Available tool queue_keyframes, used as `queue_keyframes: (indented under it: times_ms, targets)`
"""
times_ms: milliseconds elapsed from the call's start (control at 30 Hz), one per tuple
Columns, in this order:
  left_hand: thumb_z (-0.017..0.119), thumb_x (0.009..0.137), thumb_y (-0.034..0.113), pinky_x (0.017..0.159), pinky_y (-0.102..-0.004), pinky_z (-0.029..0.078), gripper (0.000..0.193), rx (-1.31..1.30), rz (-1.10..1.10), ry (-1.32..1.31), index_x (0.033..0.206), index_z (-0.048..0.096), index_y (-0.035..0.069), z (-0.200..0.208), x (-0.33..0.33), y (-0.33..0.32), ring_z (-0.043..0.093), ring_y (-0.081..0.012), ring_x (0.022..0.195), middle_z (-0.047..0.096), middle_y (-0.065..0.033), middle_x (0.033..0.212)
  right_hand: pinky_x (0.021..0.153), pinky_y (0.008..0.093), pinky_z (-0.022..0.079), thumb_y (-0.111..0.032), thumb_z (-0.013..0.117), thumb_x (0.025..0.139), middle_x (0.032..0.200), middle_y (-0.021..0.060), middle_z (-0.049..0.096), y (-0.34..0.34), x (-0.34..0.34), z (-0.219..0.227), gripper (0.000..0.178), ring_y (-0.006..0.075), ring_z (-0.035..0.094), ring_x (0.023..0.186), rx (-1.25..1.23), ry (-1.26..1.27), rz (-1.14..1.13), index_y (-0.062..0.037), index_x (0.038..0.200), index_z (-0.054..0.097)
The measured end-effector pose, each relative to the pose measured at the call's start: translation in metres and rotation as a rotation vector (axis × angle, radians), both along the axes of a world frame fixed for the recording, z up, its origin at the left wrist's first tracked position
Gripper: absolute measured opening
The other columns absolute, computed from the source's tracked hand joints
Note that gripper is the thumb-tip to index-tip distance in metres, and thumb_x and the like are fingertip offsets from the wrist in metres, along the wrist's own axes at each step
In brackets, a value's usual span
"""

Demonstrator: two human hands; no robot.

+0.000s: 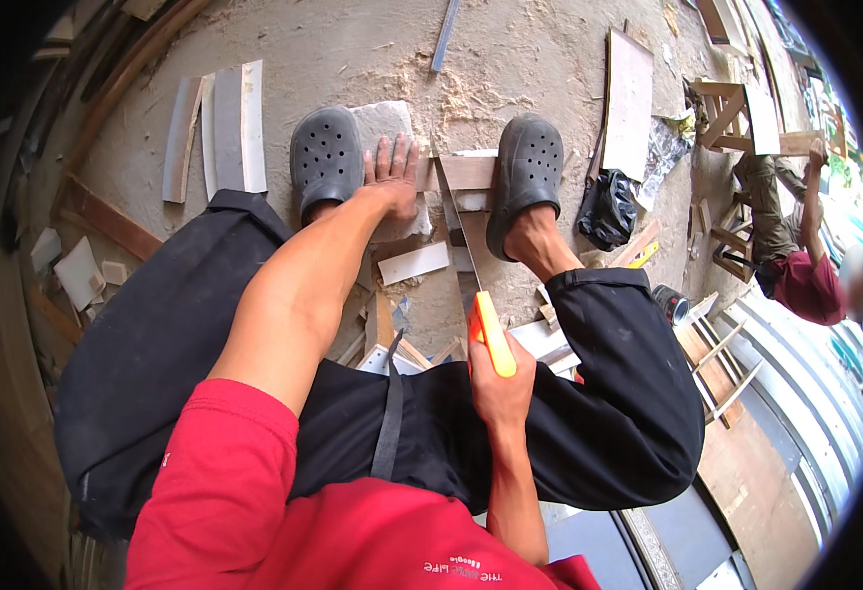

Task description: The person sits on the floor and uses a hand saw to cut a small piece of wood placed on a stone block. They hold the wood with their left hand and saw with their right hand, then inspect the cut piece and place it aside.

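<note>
Wrapping right hand around the grip of the orange-handled handsaw, laying its blade across the wooden board between the clogs. Spreading left hand flat at the board's left end. Better to press firmly there, away from the teeth, and stroke straight.

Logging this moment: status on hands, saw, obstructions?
Right hand grips saw; left hand planted left of it. Saw crosses wood strip. Right clog close by.

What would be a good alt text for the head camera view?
A bare right hand grips an orange-handled saw, its blade at a wooden piece; the left hand rests between two dark clogs. Another person is at right.
</note>
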State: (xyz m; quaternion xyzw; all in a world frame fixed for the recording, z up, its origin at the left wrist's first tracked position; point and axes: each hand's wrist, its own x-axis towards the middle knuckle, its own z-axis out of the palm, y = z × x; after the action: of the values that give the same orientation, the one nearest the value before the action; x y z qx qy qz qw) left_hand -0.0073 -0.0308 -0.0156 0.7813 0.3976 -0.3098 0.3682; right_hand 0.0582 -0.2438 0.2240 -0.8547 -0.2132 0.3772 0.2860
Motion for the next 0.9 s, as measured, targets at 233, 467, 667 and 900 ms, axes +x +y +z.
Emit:
queue_keyframes:
  times_ms: [233, 467, 667, 900]
  targets:
    - [0.064, 0.078, 0.028, 0.114, -0.0603, -0.013, 0.113, 0.003, -0.003, 0.018, 0.154, -0.019, 0.009, 0.0, -0.004, 0.003, -0.024, -0.0437, 0.145, -0.024, -0.0177, 0.16, 0.057, 0.0407, 0.045, -0.013, 0.061, 0.083, 0.063, 0.0213, 0.055, 0.033, 0.01, -0.048, 0.021, 0.0332, 0.054, 0.054, 0.035, -0.09, 0.124, 0.0035, 0.072, 0.055]
    - [0.068, 0.076, 0.033, 0.115, -0.061, -0.01, 0.119, 0.02, -0.025, 0.034, 0.153, -0.021, 0.008, 0.001, 0.002, 0.002, -0.024, -0.0446, 0.145, -0.024, -0.0189, 0.16, 0.054, 0.0387, 0.042, -0.01, 0.061, 0.082, 0.06, 0.0172, 0.052, 0.015, 0.001, -0.057, 0.018, 0.0258, 0.049, 0.052, 0.091, -0.045, 0.063, 0.0026, 0.072, 0.053]
    - [0.065, 0.074, 0.023, 0.115, -0.0599, -0.012, 0.117, -0.003, -0.001, 0.007, 0.154, -0.019, 0.008, 0.003, -0.003, 0.003, -0.022, -0.0445, 0.145, -0.023, -0.0181, 0.161, 0.057, 0.0359, 0.047, -0.008, 0.063, 0.081, 0.063, 0.0188, 0.055, -0.012, -0.011, -0.02, 0.014, 0.0234, 0.059, 0.057, 0.053, -0.045, 0.069, 0.0029, 0.075, 0.057]
    - [0.073, 0.075, 0.041, 0.115, -0.0607, -0.006, 0.126, 0.077, -0.058, 0.053, 0.153, -0.02, 0.009, -0.014, 0.0, -0.001, -0.02, -0.0455, 0.146, -0.023, -0.0191, 0.16, 0.055, 0.0398, 0.043, -0.011, 0.062, 0.081, 0.062, 0.0179, 0.054, 0.016, 0.005, -0.061, 0.018, 0.0294, 0.053, 0.053, 0.051, -0.014, 0.033, 0.0029, 0.073, 0.054]
